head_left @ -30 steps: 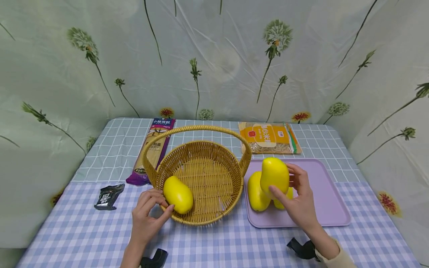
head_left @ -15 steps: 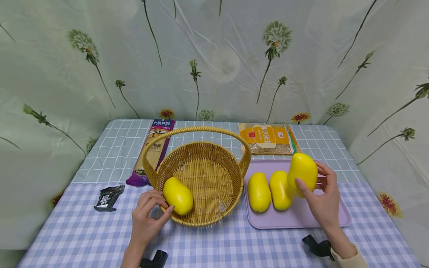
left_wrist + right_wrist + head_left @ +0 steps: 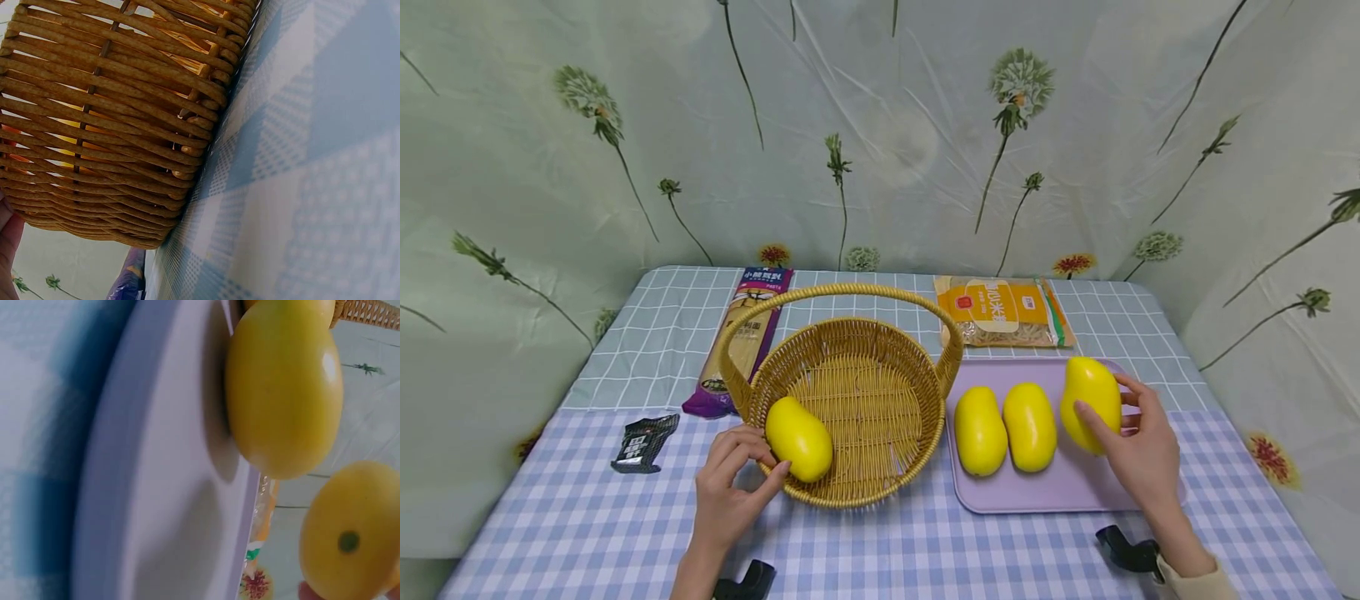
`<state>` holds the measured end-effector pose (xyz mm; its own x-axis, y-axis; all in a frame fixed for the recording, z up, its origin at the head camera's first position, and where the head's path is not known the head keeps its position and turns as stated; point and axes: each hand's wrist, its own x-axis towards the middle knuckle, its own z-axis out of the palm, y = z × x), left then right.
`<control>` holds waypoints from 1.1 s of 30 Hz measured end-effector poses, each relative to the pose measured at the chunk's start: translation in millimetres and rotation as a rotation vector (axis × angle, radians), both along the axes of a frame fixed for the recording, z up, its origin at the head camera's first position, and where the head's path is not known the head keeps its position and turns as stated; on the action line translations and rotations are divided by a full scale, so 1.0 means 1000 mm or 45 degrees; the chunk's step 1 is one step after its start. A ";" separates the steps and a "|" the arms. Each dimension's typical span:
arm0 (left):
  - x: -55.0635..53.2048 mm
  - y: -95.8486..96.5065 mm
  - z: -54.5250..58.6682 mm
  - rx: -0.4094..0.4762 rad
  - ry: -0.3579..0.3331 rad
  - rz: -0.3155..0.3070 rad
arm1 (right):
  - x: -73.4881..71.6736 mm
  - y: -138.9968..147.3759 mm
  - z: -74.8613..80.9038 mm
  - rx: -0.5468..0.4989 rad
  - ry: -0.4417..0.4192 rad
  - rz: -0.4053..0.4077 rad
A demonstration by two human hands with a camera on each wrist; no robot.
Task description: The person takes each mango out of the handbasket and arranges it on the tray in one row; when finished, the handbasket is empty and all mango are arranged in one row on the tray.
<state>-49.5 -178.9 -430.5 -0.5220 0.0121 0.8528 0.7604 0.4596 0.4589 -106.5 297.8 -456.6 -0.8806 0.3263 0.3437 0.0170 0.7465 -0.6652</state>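
Observation:
My right hand (image 3: 1142,446) holds a yellow mango (image 3: 1090,404) between thumb and fingers. In the right wrist view this held mango (image 3: 347,525) is raised off the tray, its dark stem spot showing. Two more mangoes lie side by side on the lilac tray (image 3: 1138,483): the left mango (image 3: 981,432) and the right mango (image 3: 1030,427). My left hand (image 3: 730,483) pinches the front-left rim of the wicker basket (image 3: 857,417). Inside, against that rim, lies another mango (image 3: 800,439). In the left wrist view, the basket's woven wall (image 3: 112,125) hides most of the hand.
Behind the basket's left side lies a purple pasta packet (image 3: 737,342). An orange food packet (image 3: 1003,311) sits behind the tray. A small black packet (image 3: 643,443) is left of the basket. The basket's tall handle (image 3: 842,288) arches over it.
My right hand has moved right with its mango, from above the two tray mangoes to the tray's right part, lowering slightly and tilting the fruit. My left hand and the basket stay put.

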 end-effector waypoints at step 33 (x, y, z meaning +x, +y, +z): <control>0.000 0.001 0.002 0.002 -0.011 0.000 | 0.004 -0.009 0.033 0.121 -0.622 0.148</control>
